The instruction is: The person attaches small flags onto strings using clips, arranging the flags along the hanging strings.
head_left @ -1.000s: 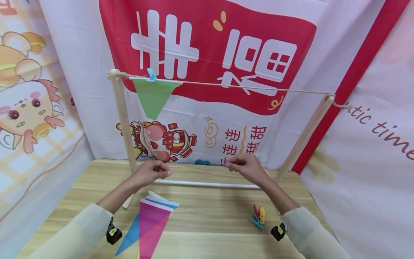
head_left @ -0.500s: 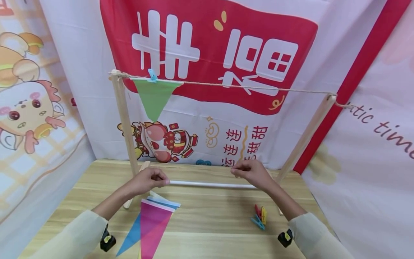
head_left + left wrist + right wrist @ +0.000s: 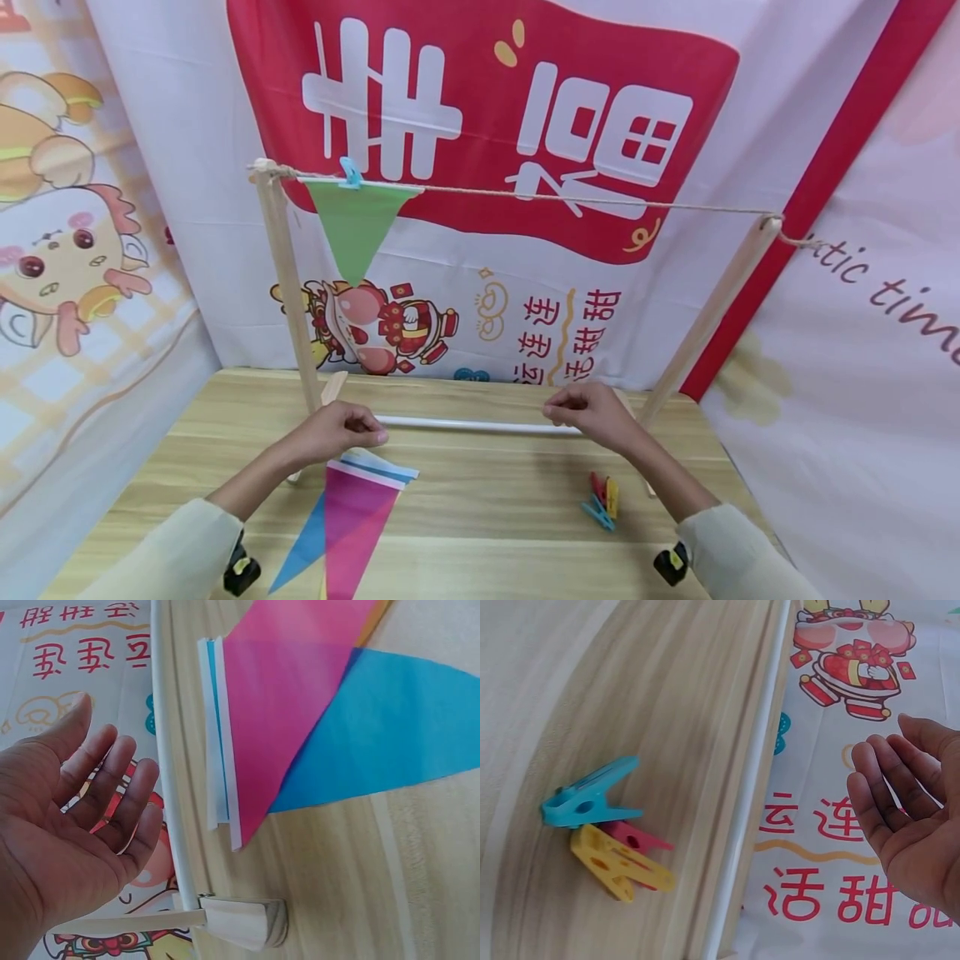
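Observation:
My left hand hovers above the stacked pennants, its fingers loosely bent and holding nothing, as the left wrist view confirms. A pink pennant lies over a blue pennant on the table, and a yellow edge peeks out underneath. Over on the other side, my right hand is in the air with relaxed, bare fingers. Nearest to it on the table are a blue clothespin, a yellow clothespin and a red clothespin. A green pennant hangs from the string, clipped by a light blue clothespin.
Two wooden posts carry the string stretched between their tops. A white rod joins them low down, behind my hands. Printed cloth hangs behind the wooden table.
My left hand has come down and slightly left, nearer the pennants. My right hand has lowered and shifted a little right. The pennants and the loose clothespins stay in place.

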`<state>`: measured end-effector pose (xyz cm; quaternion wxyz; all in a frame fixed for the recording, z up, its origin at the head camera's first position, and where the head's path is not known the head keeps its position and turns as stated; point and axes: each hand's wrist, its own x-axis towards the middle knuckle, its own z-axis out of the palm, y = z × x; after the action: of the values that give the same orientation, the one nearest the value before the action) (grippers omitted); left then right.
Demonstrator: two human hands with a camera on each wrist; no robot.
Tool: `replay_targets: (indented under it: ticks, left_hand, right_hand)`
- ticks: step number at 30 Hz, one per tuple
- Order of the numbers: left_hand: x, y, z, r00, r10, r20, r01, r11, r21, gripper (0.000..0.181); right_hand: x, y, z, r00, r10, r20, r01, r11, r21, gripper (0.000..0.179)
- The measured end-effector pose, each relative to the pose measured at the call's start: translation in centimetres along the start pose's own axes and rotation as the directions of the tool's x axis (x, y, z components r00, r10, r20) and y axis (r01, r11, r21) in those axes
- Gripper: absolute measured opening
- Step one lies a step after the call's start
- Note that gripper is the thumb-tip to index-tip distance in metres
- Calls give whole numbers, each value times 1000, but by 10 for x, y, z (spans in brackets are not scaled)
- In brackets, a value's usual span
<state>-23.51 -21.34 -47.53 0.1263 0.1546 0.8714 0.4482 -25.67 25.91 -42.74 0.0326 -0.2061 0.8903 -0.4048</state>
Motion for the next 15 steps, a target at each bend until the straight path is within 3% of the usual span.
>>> replay_targets:
  ticks: [7,12,15]
  left_hand:
    - [-2,-6,5,1000,21,19,-20,999,-45,19]
    - [-3,-9,8,999,-3,34,4,1000,-13,19]
    - [-3,-11,10,999,2,42,-2,1000,10,17]
  right_hand:
    - [-4,10,3,1000,-3,0,3,1000,20,19]
    - [-8,16,5,999,10,33,-13,996,84,18]
    - [-11,19,5,998,41,51,-45,997,66,17]
